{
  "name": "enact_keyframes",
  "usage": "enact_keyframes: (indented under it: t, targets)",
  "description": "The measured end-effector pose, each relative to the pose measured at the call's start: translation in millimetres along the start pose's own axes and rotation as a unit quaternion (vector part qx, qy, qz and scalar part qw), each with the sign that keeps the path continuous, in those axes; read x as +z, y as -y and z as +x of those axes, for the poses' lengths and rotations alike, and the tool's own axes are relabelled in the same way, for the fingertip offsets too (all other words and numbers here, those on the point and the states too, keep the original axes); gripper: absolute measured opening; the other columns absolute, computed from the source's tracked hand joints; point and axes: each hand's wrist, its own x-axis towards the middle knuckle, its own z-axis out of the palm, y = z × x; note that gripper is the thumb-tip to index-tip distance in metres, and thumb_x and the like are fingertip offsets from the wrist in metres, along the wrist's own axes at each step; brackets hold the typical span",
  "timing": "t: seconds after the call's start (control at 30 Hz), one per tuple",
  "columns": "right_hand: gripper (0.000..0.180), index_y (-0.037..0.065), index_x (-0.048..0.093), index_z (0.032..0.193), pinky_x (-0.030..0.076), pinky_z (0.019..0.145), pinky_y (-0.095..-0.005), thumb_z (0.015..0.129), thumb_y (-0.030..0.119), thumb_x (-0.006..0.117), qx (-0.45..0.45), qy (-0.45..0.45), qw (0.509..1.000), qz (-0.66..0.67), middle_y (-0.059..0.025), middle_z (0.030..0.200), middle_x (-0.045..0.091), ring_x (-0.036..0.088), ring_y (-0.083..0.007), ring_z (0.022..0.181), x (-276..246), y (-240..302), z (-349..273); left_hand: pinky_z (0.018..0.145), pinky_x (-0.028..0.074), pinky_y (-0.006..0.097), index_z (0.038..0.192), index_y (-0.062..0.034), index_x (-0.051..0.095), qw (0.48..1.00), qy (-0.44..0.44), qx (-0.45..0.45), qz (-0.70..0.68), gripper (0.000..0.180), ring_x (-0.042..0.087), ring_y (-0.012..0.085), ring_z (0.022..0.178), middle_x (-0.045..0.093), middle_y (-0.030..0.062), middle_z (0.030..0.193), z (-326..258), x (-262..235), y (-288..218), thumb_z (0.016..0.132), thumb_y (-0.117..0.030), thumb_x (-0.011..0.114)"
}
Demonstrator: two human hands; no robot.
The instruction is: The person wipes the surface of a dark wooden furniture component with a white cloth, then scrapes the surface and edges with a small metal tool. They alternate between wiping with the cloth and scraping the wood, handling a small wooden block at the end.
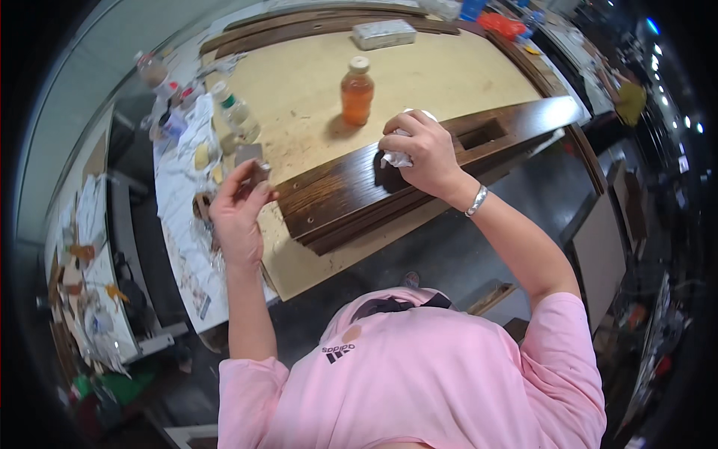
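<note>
Workshop w/ a dark floor, cluttered benches off to the person's left and far side. Biggest thing is the pale board counter (314, 82), set at a slant to the person. Across its near edge lies a long dark-stained wood plank (351, 191), stacked on similar pieces; its long axis runs from near the left hand up and away to the right, w/ a rectangular slot (482, 135) cut toward the far end.

Right hand (419, 153) sits on top of the plank about mid-length, fingers curled down and pressing a crumpled white cloth (396, 156) onto the dark surface. That hand is directly on the wood, so it's the nearer one by far.

Left hand (241, 206) is raised just off the plank's near-left end, fingers pinched round a small dark block (259, 173) — prob. a sanding pad or a bit of wood, can't tell from here. It isn't touching the plank.

Behind the right hand stands an amber bottle (357, 91) w/ a pale cap, upright, close to the plank but apart. A grey flat tin (384, 34) lies at the far edge.
</note>
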Motion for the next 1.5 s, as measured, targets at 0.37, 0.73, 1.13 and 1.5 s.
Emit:
enact_keyframes:
  t: [0.37, 0.73, 1.13, 1.5]
  targets:
    - [0.021, 0.010, 0.070, 0.084, 0.044, 0.082, -0.0415, 0.082, 0.031, 0.072, 0.055, 0.091, 0.994, -0.037, -0.0054, 0.085, 0.062, 0.055, -0.0274, 0.085, 15, 21, 9, 0.081, 0.058, 0.029, 0.126, 0.0049, 0.060, 0.999, -0.050, -0.017, -0.002, 0.034, 0.067, 0.0140, 0.088, 0.068, 0.0103, 0.110, -37, -15, 10, 0.092, 0.004, 0.064]
    - [0.017, 0.009, 0.071, 0.089, 0.045, 0.083, -0.0409, 0.084, 0.026, 0.070, 0.046, 0.085, 0.994, -0.055, -0.0054, 0.084, 0.059, 0.056, -0.0265, 0.088, 13, 25, 10, 0.089, 0.056, 0.029, 0.107, 0.0020, 0.065, 0.994, -0.065, 0.011, 0.091, 0.015, 0.067, 0.0153, 0.097, 0.069, 0.0124, 0.114, -69, -24, 18, 0.092, 0.003, 0.066]
    - [0.019, 0.008, 0.067, 0.081, 0.044, 0.081, -0.0426, 0.082, 0.027, 0.069, 0.028, 0.074, 0.996, -0.041, -0.0064, 0.084, 0.060, 0.055, -0.0277, 0.085, 17, 17, 10, 0.089, 0.050, 0.028, 0.109, 0.0036, 0.070, 0.884, 0.002, 0.142, 0.445, 0.027, 0.066, 0.0193, 0.098, 0.071, 0.0112, 0.106, -51, -21, 4, 0.082, 0.008, 0.068]
    - [0.017, 0.009, 0.069, 0.081, 0.044, 0.081, -0.0420, 0.080, 0.025, 0.070, 0.033, 0.082, 0.995, -0.052, -0.0059, 0.081, 0.059, 0.055, -0.0279, 0.084, 13, 25, 7, 0.082, 0.053, 0.030, 0.106, 0.0015, 0.072, 0.916, 0.008, 0.141, 0.375, 0.027, 0.068, 0.0222, 0.090, 0.071, 0.0120, 0.099, -29, -29, 10, 0.079, 0.006, 0.070]
